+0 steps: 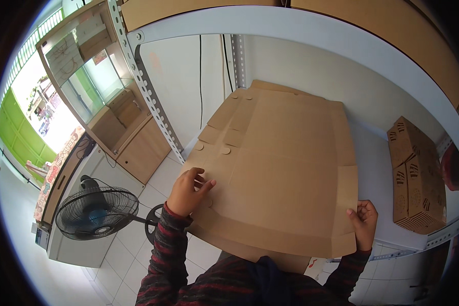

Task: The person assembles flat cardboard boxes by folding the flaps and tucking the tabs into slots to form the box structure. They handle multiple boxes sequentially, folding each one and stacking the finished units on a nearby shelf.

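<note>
A large flat brown cardboard box blank, with creases, slots and small tabs along its left side, lies in front of me on the shelf. Its near edge reaches to my body. My left hand is over the blank's left edge, fingers bent and thumb apart from them, with nothing between them; whether it touches the board is hard to tell. At the near right corner my right hand grips the blank's edge, thumb on top and the other fingers behind. Another cardboard edge shows beneath the blank at the far end.
Folded printed brown cartons are stacked on the shelf at right. A metal shelf beam crosses above, bearing more boxes. At left stand a black fan, a slotted upright and a glass-fronted cabinet.
</note>
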Tool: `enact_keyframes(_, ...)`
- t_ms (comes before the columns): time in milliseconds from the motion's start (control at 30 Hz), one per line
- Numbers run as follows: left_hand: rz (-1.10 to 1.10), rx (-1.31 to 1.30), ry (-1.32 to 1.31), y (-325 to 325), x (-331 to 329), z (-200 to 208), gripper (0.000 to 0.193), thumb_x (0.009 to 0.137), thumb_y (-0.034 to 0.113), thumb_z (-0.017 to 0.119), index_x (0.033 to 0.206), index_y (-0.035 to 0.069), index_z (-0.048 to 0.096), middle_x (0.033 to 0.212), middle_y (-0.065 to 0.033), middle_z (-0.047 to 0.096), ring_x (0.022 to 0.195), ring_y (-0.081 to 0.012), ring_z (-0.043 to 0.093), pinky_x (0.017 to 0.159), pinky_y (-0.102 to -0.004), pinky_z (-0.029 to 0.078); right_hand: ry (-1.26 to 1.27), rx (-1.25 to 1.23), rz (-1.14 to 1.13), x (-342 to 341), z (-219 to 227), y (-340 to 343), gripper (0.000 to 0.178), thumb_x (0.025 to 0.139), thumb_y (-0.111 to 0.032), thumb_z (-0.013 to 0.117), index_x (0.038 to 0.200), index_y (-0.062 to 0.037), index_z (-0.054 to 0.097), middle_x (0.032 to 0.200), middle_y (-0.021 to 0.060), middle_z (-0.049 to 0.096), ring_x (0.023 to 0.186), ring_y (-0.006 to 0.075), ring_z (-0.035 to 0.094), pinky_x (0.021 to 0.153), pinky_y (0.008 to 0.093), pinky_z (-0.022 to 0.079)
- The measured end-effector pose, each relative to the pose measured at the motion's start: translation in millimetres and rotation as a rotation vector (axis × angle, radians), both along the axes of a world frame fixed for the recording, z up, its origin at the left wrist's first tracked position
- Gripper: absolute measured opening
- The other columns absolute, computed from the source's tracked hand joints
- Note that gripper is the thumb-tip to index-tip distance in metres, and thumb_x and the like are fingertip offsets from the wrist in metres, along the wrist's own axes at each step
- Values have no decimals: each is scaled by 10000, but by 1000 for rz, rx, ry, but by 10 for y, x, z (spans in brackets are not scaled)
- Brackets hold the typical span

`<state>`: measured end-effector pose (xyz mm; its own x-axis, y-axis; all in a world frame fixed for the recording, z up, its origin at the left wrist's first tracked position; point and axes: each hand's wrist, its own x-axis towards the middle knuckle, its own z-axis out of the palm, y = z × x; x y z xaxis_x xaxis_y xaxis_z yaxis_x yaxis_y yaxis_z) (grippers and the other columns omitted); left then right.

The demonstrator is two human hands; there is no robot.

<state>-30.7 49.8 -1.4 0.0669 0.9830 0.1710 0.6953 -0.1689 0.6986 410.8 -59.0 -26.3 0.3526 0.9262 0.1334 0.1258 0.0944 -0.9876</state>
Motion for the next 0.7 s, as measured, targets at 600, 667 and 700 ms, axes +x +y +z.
enact_keyframes(600,-350,77,212,-96,329,287,588,886,322,643,1280,-78,471,1233,-252,555,1118,-372,557,928,-408,444,-108,92,140,22,68,-43,641,900,-381,628,1318,88,495,1226,186,609,1074,201,603,952,331,446)
enact_keyframes(667,-558,119,161,-75,317,178,691,936,397,559,1400,-76,363,1413,-276,424,1315,-409,418,1076,-437,341,-190,119,216,-26,156,-49,788,905,-563,528,1341,90,475,1318,205,556,1152,232,570,1007,357,410)
enact_keyframes(700,-586,30,168,-69,337,193,719,949,439,506,1423,-69,323,1445,-272,380,1356,-408,343,1105,-460,270,-239,100,242,-91,254,-60,857,896,-642,463,1342,90,474,1352,209,528,1186,249,549,1030,368,389)
